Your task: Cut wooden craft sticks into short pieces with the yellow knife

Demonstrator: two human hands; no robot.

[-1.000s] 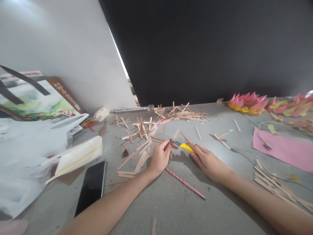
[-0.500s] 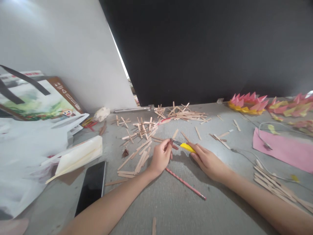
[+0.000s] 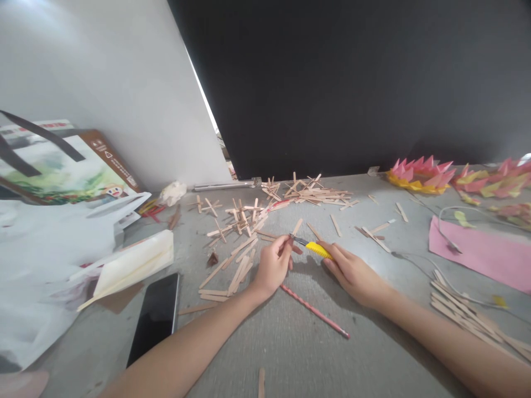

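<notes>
My right hand (image 3: 352, 275) is closed round the yellow handle of a utility knife (image 3: 318, 250), whose grey metal end points left towards my other hand. My left hand (image 3: 274, 264) pinches a wooden craft stick (image 3: 297, 226). The stick's pale end sticks up beyond the fingertips, and its lower part is hidden. The knife's tip meets the stick right at those fingertips. On the table below my left hand lies a pink spiral-striped pencil (image 3: 317, 312), its eraser end towards the lower right.
Loose craft sticks (image 3: 240, 271) and small crossed stick pieces (image 3: 244, 215) spread behind my left hand. A phone (image 3: 155, 312) and a white plastic bag (image 3: 53, 265) lie left. Right are pink paper (image 3: 477, 254), a cable (image 3: 435, 271), more sticks (image 3: 460, 309) and a pink-yellow paper crown (image 3: 421, 177).
</notes>
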